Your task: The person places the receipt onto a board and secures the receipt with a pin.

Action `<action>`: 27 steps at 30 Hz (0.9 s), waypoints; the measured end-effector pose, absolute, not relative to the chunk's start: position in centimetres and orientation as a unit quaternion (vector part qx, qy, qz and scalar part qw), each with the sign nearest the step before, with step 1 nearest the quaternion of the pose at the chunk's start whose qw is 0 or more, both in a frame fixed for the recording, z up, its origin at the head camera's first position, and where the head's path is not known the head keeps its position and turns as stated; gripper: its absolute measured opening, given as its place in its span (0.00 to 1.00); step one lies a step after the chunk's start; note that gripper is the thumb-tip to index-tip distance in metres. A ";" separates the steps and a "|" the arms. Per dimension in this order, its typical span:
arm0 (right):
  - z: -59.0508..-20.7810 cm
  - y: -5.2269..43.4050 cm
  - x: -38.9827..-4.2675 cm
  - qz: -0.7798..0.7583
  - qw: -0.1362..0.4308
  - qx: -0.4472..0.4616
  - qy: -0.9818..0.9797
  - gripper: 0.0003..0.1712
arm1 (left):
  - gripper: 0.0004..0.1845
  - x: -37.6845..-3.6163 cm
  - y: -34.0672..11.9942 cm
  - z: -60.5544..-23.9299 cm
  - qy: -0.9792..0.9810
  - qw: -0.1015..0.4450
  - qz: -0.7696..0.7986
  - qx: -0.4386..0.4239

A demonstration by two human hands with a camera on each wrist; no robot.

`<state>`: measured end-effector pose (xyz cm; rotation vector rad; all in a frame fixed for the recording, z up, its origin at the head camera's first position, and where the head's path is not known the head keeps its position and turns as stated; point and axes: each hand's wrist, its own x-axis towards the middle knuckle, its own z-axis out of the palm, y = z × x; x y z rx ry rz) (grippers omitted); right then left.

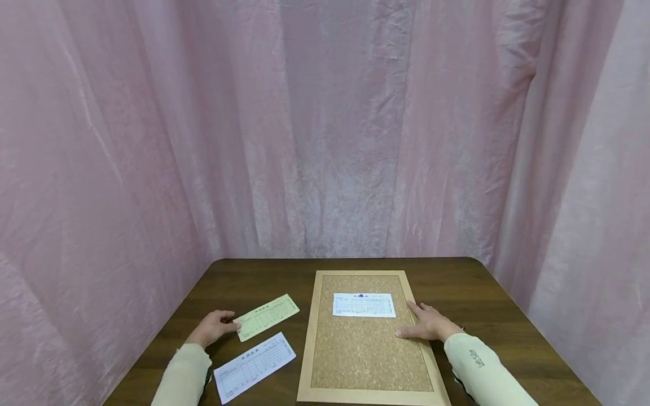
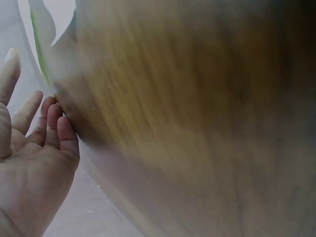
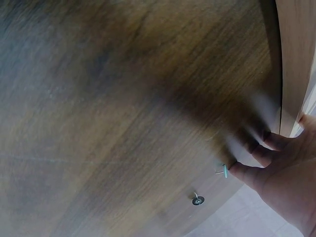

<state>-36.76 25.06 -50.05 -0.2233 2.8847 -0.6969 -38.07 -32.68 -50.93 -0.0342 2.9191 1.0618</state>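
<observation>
My left hand [image 1: 212, 328] is at the left end of a pale yellow-green printed slip [image 1: 268, 317], thumb tip right at its edge and fingers loosely extended on the table. Just below it lies a white printed slip [image 1: 255, 367]. My right hand [image 1: 425, 323] rests over the right side of a wood-framed cork board [image 1: 370, 361], its thumb and fingers spread. A second white slip [image 1: 363, 306] is on the board's upper part, with a purple pushpin [image 1: 361, 295] at its top edge. In the left wrist view the palm of the left hand [image 2: 37, 163] shows.
Close to the right hand's fingers, a teal thumbtack [image 3: 225, 171] and a dark round-headed thumbtack [image 3: 198, 200] lie on the dark wooden table [image 1: 487, 304]. Pink curtains [image 1: 325, 129] hang behind the table and along both sides.
</observation>
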 end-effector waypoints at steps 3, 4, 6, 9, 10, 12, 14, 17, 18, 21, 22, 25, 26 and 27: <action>-50.2 25.0 -36.8 -0.233 0.083 -0.074 0.966 0.64 | 0.32 -38.0 -32.8 -50.9 0.940 0.019 0.340 -0.005; -50.2 25.0 -36.7 -0.232 0.083 -0.074 0.966 0.64 | 0.32 -38.0 -32.8 -50.9 0.941 0.019 0.339 -0.004; -50.2 25.0 -36.7 -0.232 0.083 -0.073 0.966 0.64 | 0.32 -38.0 -32.9 -50.9 0.941 0.019 0.338 -0.002; -50.1 24.9 -36.7 -0.234 0.085 -0.074 0.966 0.65 | 0.32 -38.0 -33.1 -51.0 0.939 0.018 0.344 -0.006; -50.1 24.9 -36.6 -0.234 0.086 -0.074 0.966 0.65 | 0.32 -38.1 -33.1 -51.1 0.939 0.018 0.345 -0.007; -50.0 24.9 -36.7 -0.234 0.086 -0.077 0.965 0.65 | 0.31 -38.1 -33.3 -51.2 0.937 0.016 0.349 -0.009; -50.0 25.0 -36.7 -0.233 0.085 -0.079 0.965 0.65 | 0.31 -38.3 -33.4 -51.4 0.935 0.015 0.355 -0.010; -50.0 25.0 -36.7 -0.232 0.086 -0.079 0.966 0.65 | 0.31 -38.5 -33.4 -51.5 0.932 0.015 0.363 -0.014; -50.0 25.0 -36.7 -0.232 0.087 -0.079 0.966 0.65 | 0.31 -38.5 -33.4 -51.5 0.930 0.016 0.366 -0.018; -49.9 25.1 -36.7 -0.234 0.091 -0.076 0.965 0.65 | 0.30 -38.7 -33.4 -51.6 0.929 0.016 0.368 -0.026; -49.9 25.1 -36.6 -0.235 0.092 -0.076 0.965 0.65 | 0.30 -38.7 -33.4 -51.6 0.930 0.016 0.367 -0.027; -49.9 25.1 -36.7 -0.237 0.093 -0.073 0.964 0.65 | 0.28 -38.7 -33.3 -51.6 0.931 0.011 0.364 -0.023; -49.9 25.1 -36.7 -0.237 0.094 -0.072 0.964 0.65 | 0.28 -38.7 -33.3 -51.6 0.931 0.010 0.363 -0.021; -49.9 25.1 -36.7 -0.236 0.095 -0.071 0.964 0.65 | 0.28 -38.7 -33.2 -51.7 0.932 0.008 0.361 -0.019</action>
